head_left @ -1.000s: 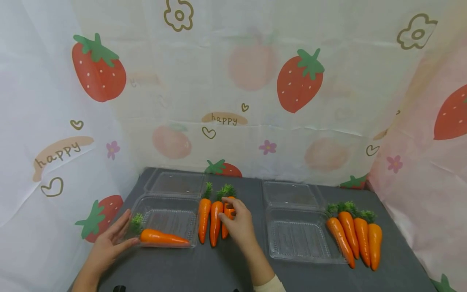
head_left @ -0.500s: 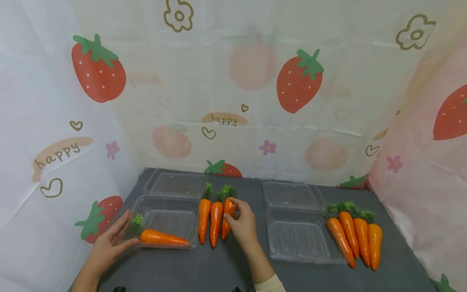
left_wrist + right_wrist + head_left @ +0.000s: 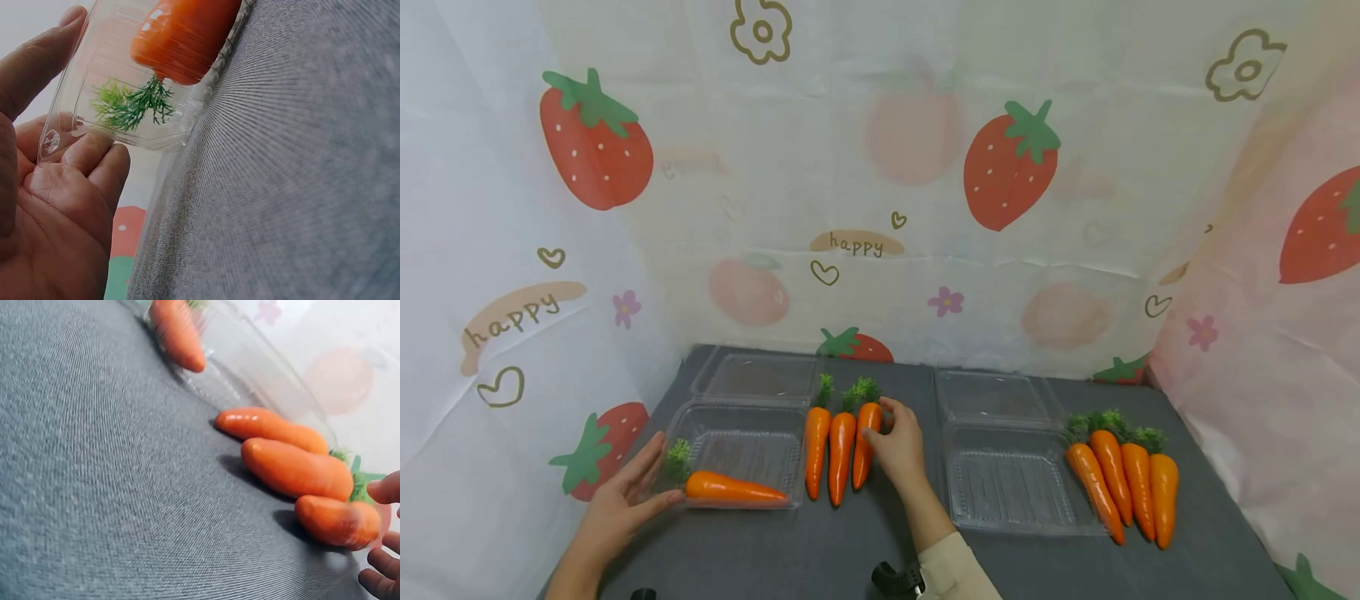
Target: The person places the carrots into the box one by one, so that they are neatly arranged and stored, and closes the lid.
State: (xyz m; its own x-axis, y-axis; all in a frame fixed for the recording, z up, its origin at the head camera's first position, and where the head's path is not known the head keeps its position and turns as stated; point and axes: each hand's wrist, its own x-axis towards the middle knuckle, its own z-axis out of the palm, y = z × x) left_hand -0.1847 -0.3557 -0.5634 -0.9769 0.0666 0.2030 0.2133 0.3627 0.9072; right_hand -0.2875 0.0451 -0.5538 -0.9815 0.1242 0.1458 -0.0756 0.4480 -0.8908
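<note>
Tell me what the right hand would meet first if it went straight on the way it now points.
Most likely the rightmost carrot of the middle three: the right hand points at it from close beside it, though whether they touch is unclear.

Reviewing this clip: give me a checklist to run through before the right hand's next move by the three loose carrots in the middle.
1. Left hand steadying the left clamshell container: ok, touching its left end.
2. Container's lid out of the way: ok, folded back open.
3. Room inside: ok; one carrot lies along the near side, with bare floor behind it.
4. Right hand placed at the rightmost loose carrot: ok, beside its upper part.
5. Firm grip on that carrot: not ok; the right wrist view shows the fingers spread, not wrapped round it.
</note>
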